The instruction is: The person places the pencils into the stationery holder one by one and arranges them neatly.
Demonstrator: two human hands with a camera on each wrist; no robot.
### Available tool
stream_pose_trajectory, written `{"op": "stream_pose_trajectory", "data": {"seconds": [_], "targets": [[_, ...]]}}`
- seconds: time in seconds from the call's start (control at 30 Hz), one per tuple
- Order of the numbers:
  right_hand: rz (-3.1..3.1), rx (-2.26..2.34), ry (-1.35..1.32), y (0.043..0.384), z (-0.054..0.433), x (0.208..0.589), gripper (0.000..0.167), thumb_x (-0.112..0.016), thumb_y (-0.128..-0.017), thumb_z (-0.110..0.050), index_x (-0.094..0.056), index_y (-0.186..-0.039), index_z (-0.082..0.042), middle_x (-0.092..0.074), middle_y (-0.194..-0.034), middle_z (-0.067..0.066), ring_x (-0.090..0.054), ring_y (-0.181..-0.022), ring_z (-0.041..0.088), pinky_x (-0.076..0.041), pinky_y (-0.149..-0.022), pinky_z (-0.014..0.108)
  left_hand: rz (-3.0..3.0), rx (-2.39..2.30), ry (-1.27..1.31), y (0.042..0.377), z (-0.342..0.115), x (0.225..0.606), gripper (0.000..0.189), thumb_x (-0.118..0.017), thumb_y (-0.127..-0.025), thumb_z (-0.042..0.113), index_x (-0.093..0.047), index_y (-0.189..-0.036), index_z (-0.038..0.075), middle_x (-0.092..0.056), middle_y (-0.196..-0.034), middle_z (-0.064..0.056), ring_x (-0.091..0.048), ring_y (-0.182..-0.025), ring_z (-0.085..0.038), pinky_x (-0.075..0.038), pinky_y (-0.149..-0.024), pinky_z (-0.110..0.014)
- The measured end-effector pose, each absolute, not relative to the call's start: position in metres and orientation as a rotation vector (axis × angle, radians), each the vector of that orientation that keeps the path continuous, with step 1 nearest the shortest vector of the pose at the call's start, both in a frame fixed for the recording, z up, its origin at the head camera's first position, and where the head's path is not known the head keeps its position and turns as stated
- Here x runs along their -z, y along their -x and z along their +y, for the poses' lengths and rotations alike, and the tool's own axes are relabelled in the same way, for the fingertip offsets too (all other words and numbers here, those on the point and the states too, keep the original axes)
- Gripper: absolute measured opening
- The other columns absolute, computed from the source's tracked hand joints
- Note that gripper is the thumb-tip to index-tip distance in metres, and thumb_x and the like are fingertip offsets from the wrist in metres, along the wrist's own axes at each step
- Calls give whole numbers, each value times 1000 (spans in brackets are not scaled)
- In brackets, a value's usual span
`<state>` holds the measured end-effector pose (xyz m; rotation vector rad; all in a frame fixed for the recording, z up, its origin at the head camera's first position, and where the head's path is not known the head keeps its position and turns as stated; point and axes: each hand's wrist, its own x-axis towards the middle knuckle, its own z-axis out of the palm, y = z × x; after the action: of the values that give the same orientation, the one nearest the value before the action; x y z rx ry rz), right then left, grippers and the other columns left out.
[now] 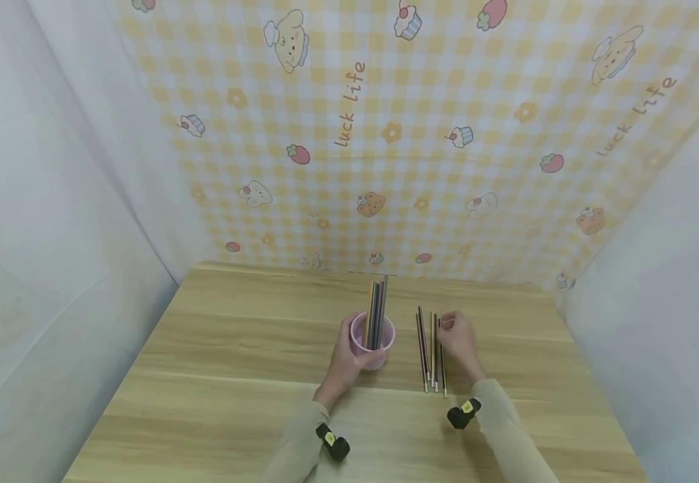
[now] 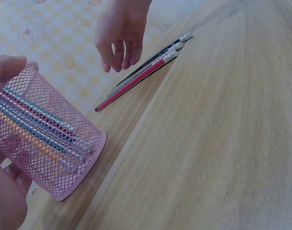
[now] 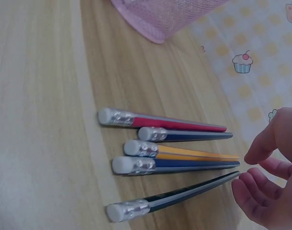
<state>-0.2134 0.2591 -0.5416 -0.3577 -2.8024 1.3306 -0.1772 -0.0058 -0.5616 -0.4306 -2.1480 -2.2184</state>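
Note:
My left hand (image 1: 342, 362) grips a pink mesh pencil cup (image 2: 64, 124) on its side wall, thumb near the rim. Several coloured pencils (image 1: 376, 312) stand in the cup, leaning together. To the right, loose pencils with white erasers lie side by side: a red pencil (image 3: 179, 123), two dark blue pencils (image 3: 198, 165), a yellow pencil (image 3: 193, 154) and a dark green pencil (image 3: 184, 193). At their far ends is my right hand (image 1: 458, 339). In the right wrist view its thumb and fingers are apart, fingertips right at the green pencil's far end.
The wooden table (image 1: 217, 355) extends around the cup and pencils. A yellow checked cloth (image 1: 434, 174) hangs along the back edge, with white curtains (image 1: 41, 201) on both sides. Each sleeve carries a black wrist camera (image 1: 333, 443).

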Motion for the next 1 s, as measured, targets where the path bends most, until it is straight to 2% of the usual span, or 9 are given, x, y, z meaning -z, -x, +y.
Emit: {"op": "stream_pose_trajectory", "data": {"seconds": [0.13, 0.3, 0.43, 0.6, 0.77, 0.87, 1.0], "targets": [[-2845, -1261, 332, 213, 260, 549, 43, -59, -80, 3, -52, -122, 10, -61, -111, 29, -63, -94, 37, -59, -72, 37, -2136, 2217, 417, 181, -5, 574, 93, -85, -75, 6, -33, -152, 3, -46, -151, -19, -47, -136, -41, -32, -120, -60], [-2898, -1190, 317, 212, 261, 553, 45, -60, -79, 5, -50, -122, 11, -61, -110, 31, -63, -95, 41, -60, -75, 43, -2142, 2213, 424, 184, -6, 577, 93, -85, -75, 10, -34, -152, 8, -47, -152, -15, -47, -137, -37, -34, -120, -57], [-2964, -1124, 335, 212, 264, 551, 44, -61, -80, 4, -49, -122, 11, -61, -110, 31, -63, -92, 39, -60, -72, 41, -2140, 2231, 427, 185, -5, 576, 94, -85, -75, 9, -33, -153, 7, -46, -153, -14, -47, -139, -36, -34, -121, -55], [-3059, -1010, 331, 213, 267, 547, 42, -63, -80, 0, -50, -118, 11, -62, -96, 24, -60, -79, 31, -54, -63, 34, -2126, 2236, 428, 186, -4, 578, 92, -86, -75, 6, -34, -151, 8, -46, -153, -15, -47, -139, -36, -34, -121, -54], [-3116, -952, 320, 215, 271, 545, 44, -66, -83, -8, -51, -119, 11, -62, -88, 18, -58, -74, 27, -51, -60, 31, -2123, 2235, 439, 186, -4, 577, 94, -84, -76, 1, -31, -153, 2, -42, -154, -22, -44, -140, -43, -32, -122, -57], [-3122, -1007, 324, 215, 274, 544, 48, -64, -84, -10, -49, -125, 11, -61, -91, 21, -59, -76, 28, -51, -60, 31, -2133, 2244, 458, 183, -5, 568, 94, -82, -77, -1, -28, -153, -4, -40, -154, -27, -42, -140, -47, -30, -122, -59], [-3086, -1117, 327, 214, 278, 539, 53, -61, -88, -10, -44, -132, 12, -61, -113, 33, -63, -87, 33, -55, -66, 35, -2149, 2243, 482, 175, -9, 548, 92, -82, -77, 0, -28, -151, -8, -41, -152, -29, -43, -139, -48, -31, -121, -60]]}}
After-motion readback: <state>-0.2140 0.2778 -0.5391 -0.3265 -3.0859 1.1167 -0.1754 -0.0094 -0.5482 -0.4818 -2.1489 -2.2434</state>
